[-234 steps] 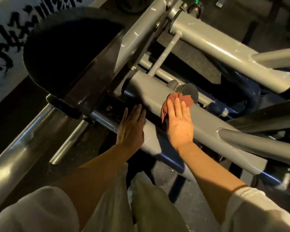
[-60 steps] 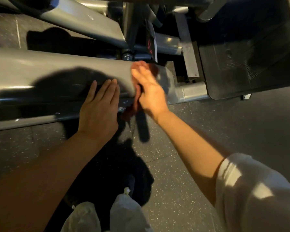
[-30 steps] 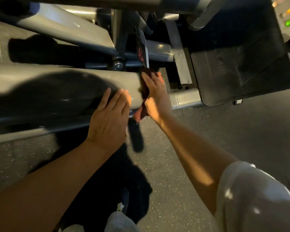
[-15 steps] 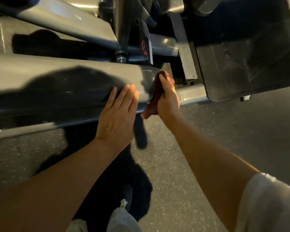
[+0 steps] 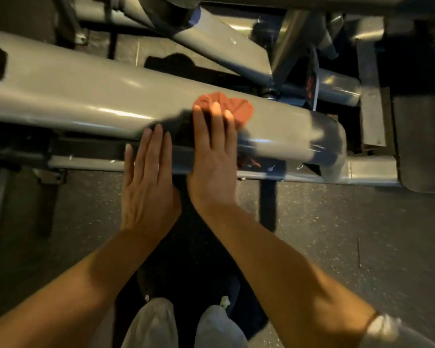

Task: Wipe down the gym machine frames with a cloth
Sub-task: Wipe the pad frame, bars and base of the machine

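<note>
From the head view: the right hand [image 5: 212,156] lies flat, fingers straight, pressing the red cloth [image 5: 226,106] onto the top of the big grey frame tube [image 5: 86,96]. The left hand [image 5: 148,182] rests flat just beside it on the tube's near side, holding nothing. To my eye, a good pass needs even palm pressure and long overlapping strokes along the tube, cloth kept under the fingers, wrapping over its rounded back.

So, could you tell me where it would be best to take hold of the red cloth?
Probably the bunched edge of the red cloth poking out beyond the right hand fingertips, pinched from above; the rest is pressed flat on the grey frame tube.
</note>
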### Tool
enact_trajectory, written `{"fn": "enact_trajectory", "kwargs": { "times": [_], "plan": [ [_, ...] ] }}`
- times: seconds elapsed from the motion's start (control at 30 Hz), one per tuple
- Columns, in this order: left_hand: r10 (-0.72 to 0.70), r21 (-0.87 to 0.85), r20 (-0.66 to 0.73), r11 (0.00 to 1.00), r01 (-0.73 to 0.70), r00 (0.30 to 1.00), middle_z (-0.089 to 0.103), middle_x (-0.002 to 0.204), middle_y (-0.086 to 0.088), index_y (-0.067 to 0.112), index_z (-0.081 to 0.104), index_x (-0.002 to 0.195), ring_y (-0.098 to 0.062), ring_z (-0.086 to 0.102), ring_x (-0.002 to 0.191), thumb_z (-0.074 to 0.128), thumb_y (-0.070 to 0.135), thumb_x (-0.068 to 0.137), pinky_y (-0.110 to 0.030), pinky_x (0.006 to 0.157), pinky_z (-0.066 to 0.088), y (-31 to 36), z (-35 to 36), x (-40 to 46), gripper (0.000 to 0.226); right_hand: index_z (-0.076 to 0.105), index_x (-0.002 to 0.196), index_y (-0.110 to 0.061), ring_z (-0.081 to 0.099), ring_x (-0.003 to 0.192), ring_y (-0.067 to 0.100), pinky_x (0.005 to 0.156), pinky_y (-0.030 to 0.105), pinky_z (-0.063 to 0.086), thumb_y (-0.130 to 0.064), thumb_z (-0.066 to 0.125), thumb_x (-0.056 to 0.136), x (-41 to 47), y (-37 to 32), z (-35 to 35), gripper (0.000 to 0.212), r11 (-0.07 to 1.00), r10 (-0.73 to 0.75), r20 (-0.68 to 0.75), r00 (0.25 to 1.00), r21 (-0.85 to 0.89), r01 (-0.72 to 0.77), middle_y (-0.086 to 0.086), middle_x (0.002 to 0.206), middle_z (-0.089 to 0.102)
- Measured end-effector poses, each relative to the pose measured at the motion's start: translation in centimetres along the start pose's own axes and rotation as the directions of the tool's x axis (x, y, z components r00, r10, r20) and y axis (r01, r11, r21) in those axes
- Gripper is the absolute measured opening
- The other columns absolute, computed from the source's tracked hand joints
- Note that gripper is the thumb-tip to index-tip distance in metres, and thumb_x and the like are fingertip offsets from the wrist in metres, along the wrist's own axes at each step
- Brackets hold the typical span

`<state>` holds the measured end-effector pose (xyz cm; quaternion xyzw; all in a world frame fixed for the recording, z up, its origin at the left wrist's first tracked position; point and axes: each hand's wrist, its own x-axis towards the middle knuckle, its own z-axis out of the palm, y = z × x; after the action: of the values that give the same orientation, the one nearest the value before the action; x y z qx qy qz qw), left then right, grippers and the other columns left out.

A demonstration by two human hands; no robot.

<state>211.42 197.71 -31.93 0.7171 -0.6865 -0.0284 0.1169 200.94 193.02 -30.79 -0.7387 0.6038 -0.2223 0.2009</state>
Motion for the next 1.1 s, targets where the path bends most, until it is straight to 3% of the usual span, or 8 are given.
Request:
{"fn": "enact_trajectory", "kwargs": {
  "times": [0.07, 0.17, 0.33, 0.63, 0.73, 0.83, 0.93, 1.1],
  "plan": [
    [-0.052, 0.007, -0.013, 0.999, 0.053, 0.999, 0.021, 0.157, -0.019, 0.002, 0.019, 0.151, -0.027, 0.009, 0.148, 0.053, 0.035, 0.090, -0.043, 0.121, -0.002, -0.6, -0.7, 0.2, 0.078, 0.028, 0.153, -0.017, 0.014, 0.148, 0.033, 0.117, 0.048, 0.018, -0.018, 0.062, 0.091, 0.4, -1.9, 0.5, 0.071, 0.982, -0.183, 0.057, 0.981, -0.031, 0.185, 0.011, 0.160, 0.022],
    [-0.050, -0.011, -0.012, 0.999, 0.050, 0.999, 0.023, 0.156, -0.019, 0.001, 0.022, 0.150, -0.030, 0.013, 0.147, 0.062, 0.019, 0.079, -0.050, 0.120, 0.006, -1.1, -1.3, 0.0, 0.084, 0.028, 0.152, -0.015, 0.022, 0.146, 0.035, 0.114, 0.046, 0.028, -0.018, 0.054, 0.089, 1.0, -0.5, -0.8, 0.068, 0.912, -0.372, 0.147, 0.917, -0.128, 0.390, 0.013, 0.159, 0.025],
    [-0.090, 0.024, -0.062, 0.995, 0.092, 0.994, 0.019, 0.157, -0.017, 0.001, 0.022, 0.150, -0.031, 0.010, 0.148, 0.054, 0.007, 0.073, -0.049, 0.119, 0.003, -2.1, -2.3, -0.4, 0.084, 0.026, 0.152, -0.010, 0.024, 0.146, 0.032, 0.121, 0.044, 0.020, -0.005, 0.049, 0.087, 2.1, 1.0, -1.6, 0.069, 0.967, -0.123, 0.080, 0.989, -0.215, 0.138, 0.014, 0.157, 0.029],
    [-0.180, -0.235, -0.254, 0.965, 0.120, 0.950, 0.038, 0.147, -0.024, 0.005, 0.025, 0.146, -0.033, 0.028, 0.141, 0.065, 0.002, 0.089, -0.059, 0.114, 0.023, -5.4, -4.1, -1.1, 0.069, 0.054, 0.137, -0.008, 0.047, 0.134, 0.032, 0.112, 0.035, 0.030, -0.005, 0.065, 0.089, 3.0, -8.4, 1.5, 0.049, 0.892, -0.435, 0.027, 0.900, 0.146, 0.427, 0.014, 0.142, 0.052],
    [-0.090, -0.304, -0.311, 0.953, -0.009, 0.946, 0.038, 0.147, -0.025, 0.000, 0.028, 0.144, -0.035, 0.029, 0.142, 0.067, 0.000, 0.088, -0.061, 0.109, 0.031, -5.3, -5.0, -1.4, 0.068, 0.064, 0.124, -0.008, 0.065, 0.109, 0.021, 0.099, 0.033, 0.051, -0.008, 0.063, 0.090, 2.5, -8.1, -0.5, 0.034, 0.872, -0.291, 0.010, 0.957, 0.415, 0.260, 0.011, 0.119, 0.068],
    [-0.040, -0.348, -0.272, 0.935, -0.060, 0.962, 0.047, 0.138, -0.020, 0.005, 0.036, 0.141, -0.032, 0.043, 0.130, 0.055, 0.008, 0.088, -0.049, 0.106, 0.041, -4.1, -6.9, 0.1, 0.055, 0.064, 0.109, -0.004, 0.068, 0.086, 0.011, 0.077, 0.024, 0.056, 0.001, 0.069, 0.086, 2.3, -7.5, -3.9, 0.025, 0.635, -0.037, 0.308, 0.951, 0.741, -0.216, 0.008, 0.096, 0.071],
    [-0.056, -0.377, -0.288, 0.924, -0.059, 0.956, 0.058, 0.113, -0.014, 0.012, 0.049, 0.129, -0.018, 0.054, 0.097, 0.047, 0.016, 0.089, -0.020, 0.087, 0.044, -3.1, -8.6, 1.9, 0.040, 0.067, 0.104, -0.010, 0.066, 0.083, 0.007, 0.075, 0.021, 0.055, -0.005, 0.077, 0.079, 2.5, -6.4, -6.1, 0.028, 0.602, 0.016, 0.343, 0.939, 0.747, -0.283, 0.002, 0.093, 0.070],
    [-0.236, -0.434, -0.225, 0.893, 0.120, 0.945, 0.059, 0.093, -0.007, 0.011, 0.062, 0.098, -0.022, 0.057, 0.077, 0.065, 0.007, 0.076, -0.018, 0.066, 0.038, -2.7, -8.6, 2.8, 0.022, 0.066, 0.115, -0.019, 0.065, 0.104, 0.025, 0.093, 0.042, 0.054, -0.008, 0.071, 0.077, 1.8, -6.0, -5.0, 0.040, 0.582, 0.013, 0.412, 0.911, 0.738, -0.342, 0.009, 0.113, 0.069]
  ]
}}
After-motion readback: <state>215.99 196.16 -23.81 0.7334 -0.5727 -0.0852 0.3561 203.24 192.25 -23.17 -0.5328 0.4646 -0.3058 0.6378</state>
